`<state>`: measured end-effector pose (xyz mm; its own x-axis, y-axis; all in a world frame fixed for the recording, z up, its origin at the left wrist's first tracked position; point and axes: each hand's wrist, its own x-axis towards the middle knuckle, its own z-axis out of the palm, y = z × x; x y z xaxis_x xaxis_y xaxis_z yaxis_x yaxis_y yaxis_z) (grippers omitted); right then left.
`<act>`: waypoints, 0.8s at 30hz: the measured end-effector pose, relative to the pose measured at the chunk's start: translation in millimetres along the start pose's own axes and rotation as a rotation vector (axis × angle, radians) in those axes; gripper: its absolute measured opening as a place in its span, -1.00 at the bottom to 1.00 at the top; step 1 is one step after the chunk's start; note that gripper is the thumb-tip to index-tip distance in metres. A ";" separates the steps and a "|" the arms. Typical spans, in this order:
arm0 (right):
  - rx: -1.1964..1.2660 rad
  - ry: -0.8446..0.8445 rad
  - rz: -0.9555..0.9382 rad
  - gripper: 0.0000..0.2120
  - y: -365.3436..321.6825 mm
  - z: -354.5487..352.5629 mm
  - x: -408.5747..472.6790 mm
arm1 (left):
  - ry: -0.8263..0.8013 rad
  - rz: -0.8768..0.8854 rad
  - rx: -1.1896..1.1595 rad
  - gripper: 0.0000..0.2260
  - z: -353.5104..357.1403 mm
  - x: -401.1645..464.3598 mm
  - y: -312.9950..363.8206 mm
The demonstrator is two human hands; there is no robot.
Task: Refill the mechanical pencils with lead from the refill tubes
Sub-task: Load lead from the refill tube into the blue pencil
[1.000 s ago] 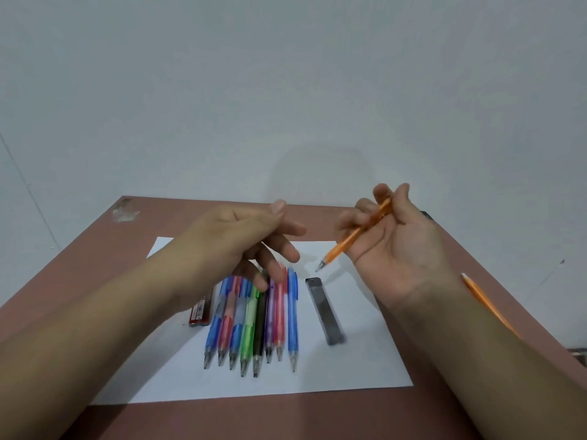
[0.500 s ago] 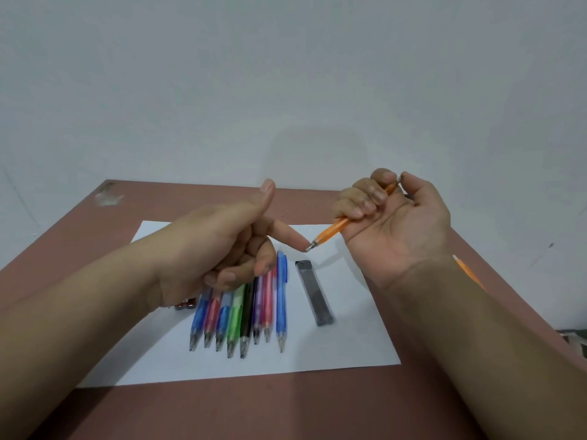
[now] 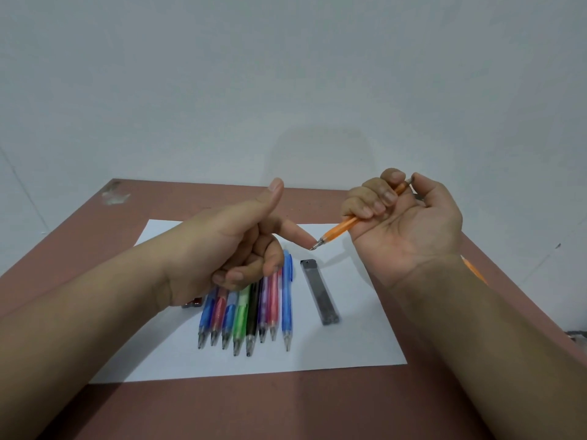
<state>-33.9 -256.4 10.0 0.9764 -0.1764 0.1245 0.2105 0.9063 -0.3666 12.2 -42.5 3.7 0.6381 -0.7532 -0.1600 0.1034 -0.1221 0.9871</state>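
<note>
The right hand (image 3: pixel 403 223) curls around a thin orange pencil (image 3: pixel 341 229), its shiny metal tip touching the left hand's (image 3: pixel 228 249) pointing finger; the other left fingers curl, holding nothing, thumb up. Eight see-through colored pencils (image 3: pixel 251 309) lie in a row on smooth white paper (image 3: pixel 355 344), beside a flat gray lead tube (image 3: pixel 319 292).

Brown table (image 3: pixel 286 408) bears white paper (image 3: pixel 349 344) and perhaps an orange pencil (image 3: pixel 475 270).
</note>
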 end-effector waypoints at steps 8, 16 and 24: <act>0.001 -0.007 -0.007 -0.65 0.0 -0.2 -0.1 | 0.012 -0.011 -0.015 -0.32 0.8 -0.3 0.8; -0.041 -0.029 -0.003 -0.64 0.9 0.8 -2.1 | -0.004 -0.011 -0.014 -0.31 -0.6 0.4 -0.4; -0.052 -0.028 -0.015 -0.64 0.8 0.8 -2.0 | 0.005 -0.011 -0.023 -0.32 0.3 0.0 0.3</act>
<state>-35.7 -255.0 10.2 0.9716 -0.1781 0.1557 0.2277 0.8822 -0.4121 12.0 -42.7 4.0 0.6404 -0.7488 -0.1708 0.1283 -0.1150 0.9850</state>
